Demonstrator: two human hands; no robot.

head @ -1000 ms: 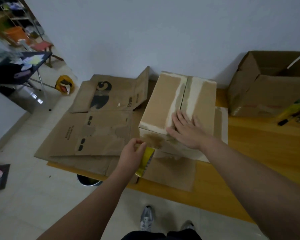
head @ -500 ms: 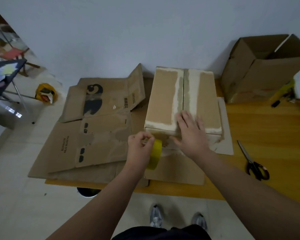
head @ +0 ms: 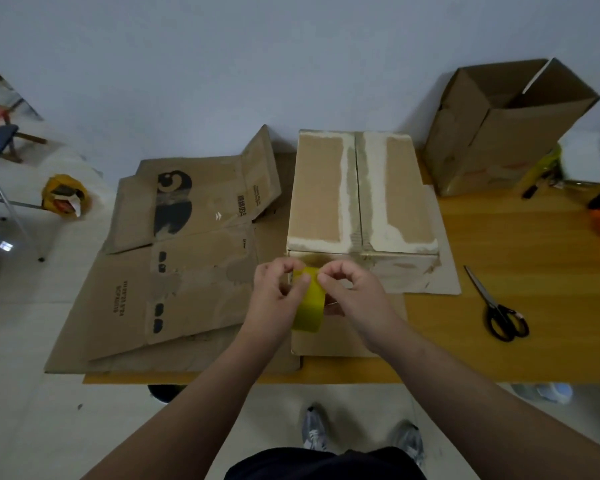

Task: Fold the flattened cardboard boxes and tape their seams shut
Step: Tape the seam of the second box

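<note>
Two hands meet over a yellow tape roll (head: 309, 308) at the near side of your wooden table (head: 541, 251). Your left hand (head: 278, 299) wraps the roll from the left, its fingers curled over the top edge. Your right hand (head: 355, 301) pinches the roll's upper rim from the right, forefinger and thumb bent into a small ring and the other fingers tucked behind. Whether a loose end of tape sits between those fingertips cannot be told.

You hold the roll on edge, just in front of the near wall of the folded box (head: 326, 199). That box stands closed in the middle of the table. Its top flaps meet in a seam running away from you, with pale torn strips on either side, and it rests on a flat sheet of cardboard.

To your left, a stack of flattened boxes (head: 187, 282) lies spread out and overhangs the table's left edge. The top one carries black print, and one flap is tilted up beside the folded box. An open box (head: 492, 147) stands at the far right against the wall with its flaps raised. Black-handled scissors (head: 499, 310) lie on bare wood to the right, well apart from your hands. On the floor, a yellow bag (head: 65, 199) sits far left, and your grey shoes (head: 314, 433) show below the table edge.
</note>
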